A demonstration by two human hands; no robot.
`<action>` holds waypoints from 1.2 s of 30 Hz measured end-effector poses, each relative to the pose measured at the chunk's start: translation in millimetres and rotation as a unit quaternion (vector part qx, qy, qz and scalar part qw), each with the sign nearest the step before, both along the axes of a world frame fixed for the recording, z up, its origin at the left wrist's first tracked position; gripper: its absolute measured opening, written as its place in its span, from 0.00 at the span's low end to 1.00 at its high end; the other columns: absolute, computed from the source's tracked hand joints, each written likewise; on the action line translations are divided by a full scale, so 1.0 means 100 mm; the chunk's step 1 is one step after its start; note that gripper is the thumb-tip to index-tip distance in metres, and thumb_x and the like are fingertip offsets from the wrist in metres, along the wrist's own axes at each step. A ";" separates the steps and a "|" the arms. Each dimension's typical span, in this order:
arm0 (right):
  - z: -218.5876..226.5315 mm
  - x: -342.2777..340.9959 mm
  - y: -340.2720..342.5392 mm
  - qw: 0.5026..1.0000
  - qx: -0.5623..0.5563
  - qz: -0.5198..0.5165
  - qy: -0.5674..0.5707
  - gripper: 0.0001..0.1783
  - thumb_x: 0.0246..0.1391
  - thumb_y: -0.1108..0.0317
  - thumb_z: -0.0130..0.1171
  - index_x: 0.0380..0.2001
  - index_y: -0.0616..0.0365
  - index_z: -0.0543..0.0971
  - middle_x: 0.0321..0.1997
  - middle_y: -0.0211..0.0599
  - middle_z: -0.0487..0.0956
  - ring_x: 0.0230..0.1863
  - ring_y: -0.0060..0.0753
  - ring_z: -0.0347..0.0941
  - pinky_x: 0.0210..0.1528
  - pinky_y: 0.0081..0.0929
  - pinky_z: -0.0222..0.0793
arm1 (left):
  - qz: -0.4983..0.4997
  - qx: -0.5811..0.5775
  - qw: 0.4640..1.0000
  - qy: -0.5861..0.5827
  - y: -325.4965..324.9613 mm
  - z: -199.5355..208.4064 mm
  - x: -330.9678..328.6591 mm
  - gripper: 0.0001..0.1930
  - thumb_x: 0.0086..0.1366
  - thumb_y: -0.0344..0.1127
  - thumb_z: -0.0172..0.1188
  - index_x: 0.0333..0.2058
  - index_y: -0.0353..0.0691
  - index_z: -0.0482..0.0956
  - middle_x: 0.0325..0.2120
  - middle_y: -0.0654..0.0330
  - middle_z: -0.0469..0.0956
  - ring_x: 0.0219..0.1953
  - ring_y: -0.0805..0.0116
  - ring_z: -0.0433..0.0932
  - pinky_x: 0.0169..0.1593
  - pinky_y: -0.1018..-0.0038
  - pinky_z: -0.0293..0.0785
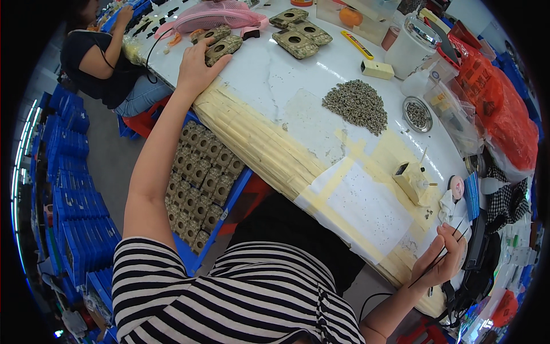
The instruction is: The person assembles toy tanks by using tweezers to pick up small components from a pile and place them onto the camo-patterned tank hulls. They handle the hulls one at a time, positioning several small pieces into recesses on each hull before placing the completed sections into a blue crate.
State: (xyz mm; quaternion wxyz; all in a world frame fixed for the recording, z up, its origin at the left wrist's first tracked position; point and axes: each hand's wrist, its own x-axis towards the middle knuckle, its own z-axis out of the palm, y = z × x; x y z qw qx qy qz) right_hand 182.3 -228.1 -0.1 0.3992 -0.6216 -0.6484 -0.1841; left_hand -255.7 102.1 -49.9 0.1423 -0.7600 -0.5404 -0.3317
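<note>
At the far left of the table, my left hand (197, 70) is closed around the edge of a camouflage-patterned plastic casing (224, 50) with a round hole. A second casing (209, 33) lies against it. My right hand (442, 257), low at the right near the table edge, holds dark, slim tweezers (438, 259), points upward. Just beyond that hand stands a small block wrapped in yellow tape (413, 182), thin pins sticking out of it. A white sheet (364, 209) dotted with tiny specks is taped down to its left. Several more casings (298, 37) lie at the back.
A heap of small metal parts (358, 104) sits mid-table, beside a round metal dish (417, 114). Behind are a yellow cutter (357, 45), a white canister (411, 49) and a red bag (497, 103). A blue crate (243, 179) of casings stands below the taped edge. A co-worker (94, 63) sits far left.
</note>
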 end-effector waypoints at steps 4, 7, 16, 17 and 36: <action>-0.02 0.02 0.00 1.000 0.000 -0.003 0.019 0.03 0.55 0.75 0.52 0.29 0.64 0.74 0.29 0.46 0.76 0.32 0.40 0.73 0.37 0.29 0.67 | -0.006 0.002 1.000 0.001 0.00 0.02 0.02 0.30 0.54 0.56 0.62 0.46 0.36 0.72 0.34 0.51 0.75 0.41 0.56 0.71 0.46 0.65 0.68; 0.00 0.02 0.00 1.000 -0.002 -0.006 0.020 0.03 0.54 0.76 0.52 0.30 0.65 0.74 0.29 0.46 0.76 0.32 0.40 0.73 0.37 0.29 0.67 | -0.016 0.024 1.000 0.002 -0.01 0.05 0.06 0.28 0.55 0.55 0.61 0.45 0.36 0.73 0.33 0.52 0.76 0.40 0.56 0.71 0.45 0.66 0.67; 0.02 0.05 0.03 1.000 0.016 -0.013 0.006 0.03 0.50 0.75 0.55 0.29 0.65 0.75 0.25 0.47 0.75 0.27 0.43 0.71 0.33 0.30 0.67 | -0.046 0.119 0.991 -0.031 0.29 0.42 0.04 0.16 0.60 0.47 0.58 0.34 0.40 0.79 0.30 0.58 0.78 0.37 0.58 0.74 0.42 0.65 0.67; 0.01 0.04 0.05 1.000 0.010 -0.001 0.009 0.03 0.50 0.75 0.55 0.29 0.64 0.74 0.25 0.46 0.75 0.27 0.43 0.71 0.33 0.30 0.67 | -0.041 0.142 0.988 -0.041 0.39 0.57 0.04 0.15 0.59 0.47 0.58 0.32 0.41 0.79 0.29 0.58 0.78 0.36 0.58 0.74 0.42 0.65 0.67; -0.08 0.12 0.14 0.993 -0.034 -0.095 0.059 0.05 0.53 0.73 0.53 0.28 0.65 0.74 0.26 0.49 0.74 0.30 0.43 0.71 0.34 0.32 0.67 | 0.110 -0.154 0.929 0.318 2.78 0.87 0.08 0.22 0.56 0.34 0.54 0.52 0.52 0.69 0.47 0.53 0.75 0.52 0.50 0.71 0.52 0.56 0.68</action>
